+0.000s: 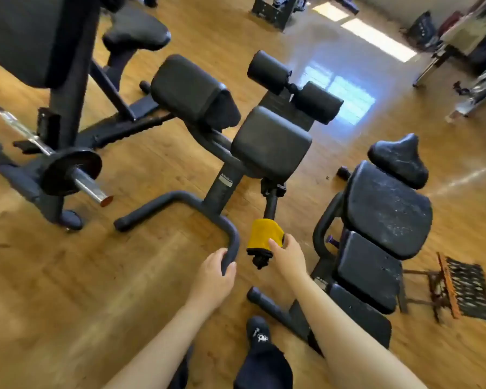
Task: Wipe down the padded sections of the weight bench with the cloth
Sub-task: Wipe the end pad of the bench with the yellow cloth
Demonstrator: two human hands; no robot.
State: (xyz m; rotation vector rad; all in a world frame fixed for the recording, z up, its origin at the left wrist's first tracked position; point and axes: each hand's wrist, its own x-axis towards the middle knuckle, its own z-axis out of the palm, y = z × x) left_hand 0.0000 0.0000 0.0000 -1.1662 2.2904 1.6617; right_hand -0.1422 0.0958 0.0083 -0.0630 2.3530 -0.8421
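I see my left hand (214,272) curled around the curved bench handle (230,242), my right hand (286,255) gripping the yellow cloth (265,234) wrapped on the other handle, its fingertips hidden behind, bench pads (270,141) above, edges blurred, far room hard to read

Both forearms are bare, no sleeves, left hand (212,276) and right hand (288,255) ungloved. Dark trousers, and a dark sock (260,334) with a small white mark.
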